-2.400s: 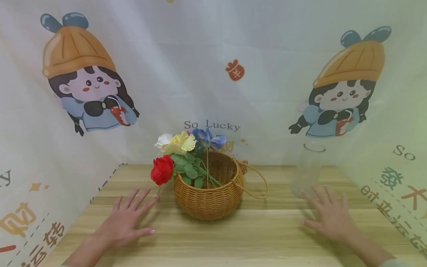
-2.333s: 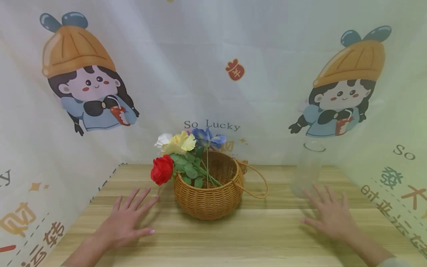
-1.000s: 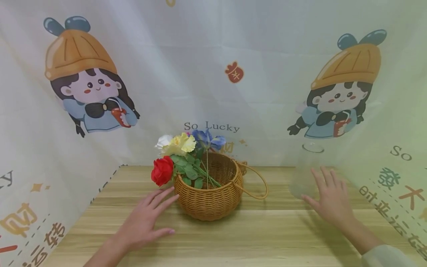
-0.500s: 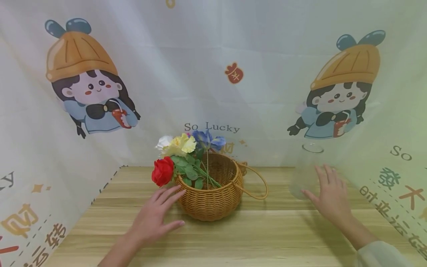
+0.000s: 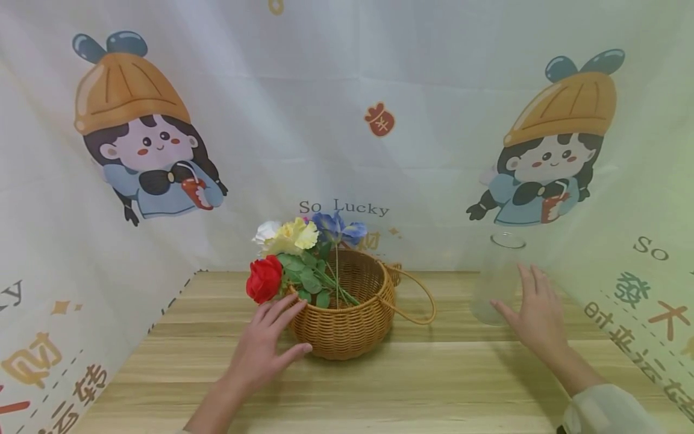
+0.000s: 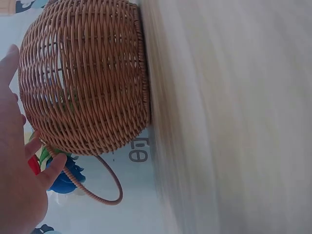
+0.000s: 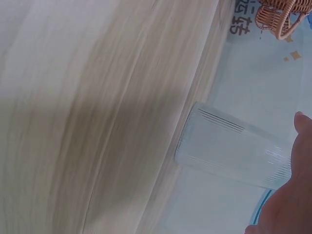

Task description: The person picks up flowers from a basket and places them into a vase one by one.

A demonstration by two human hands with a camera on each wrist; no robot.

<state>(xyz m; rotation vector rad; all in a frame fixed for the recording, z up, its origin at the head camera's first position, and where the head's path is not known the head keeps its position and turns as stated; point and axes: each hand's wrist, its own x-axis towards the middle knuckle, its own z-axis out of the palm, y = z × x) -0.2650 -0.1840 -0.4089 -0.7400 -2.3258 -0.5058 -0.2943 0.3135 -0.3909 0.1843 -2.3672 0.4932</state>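
Observation:
A round wicker basket (image 5: 347,337) stands on the wooden table, its loop handle out to the right. Artificial flowers lean out of its left side: a red rose (image 5: 264,279), a yellow flower (image 5: 297,236), a white flower (image 5: 265,231) and a blue flower (image 5: 341,229). My left hand (image 5: 259,349) is at the basket's left side, fingertips by the rim and thumb before the wall; whether they touch cannot be told. A clear ribbed glass vase (image 5: 493,286) stands upright at right. Beside it my right hand (image 5: 539,319) has its fingers extended, thumb close to the glass (image 7: 234,146).
Behind the wooden table (image 5: 401,386) hangs a pale printed curtain (image 5: 347,138), which also runs along both sides. Bare tabletop lies between the basket and the vase.
My left hand has moved right and forward from the table to the basket's left rim. My right hand has moved forward and turned alongside the vase. Basket and vase stay in place.

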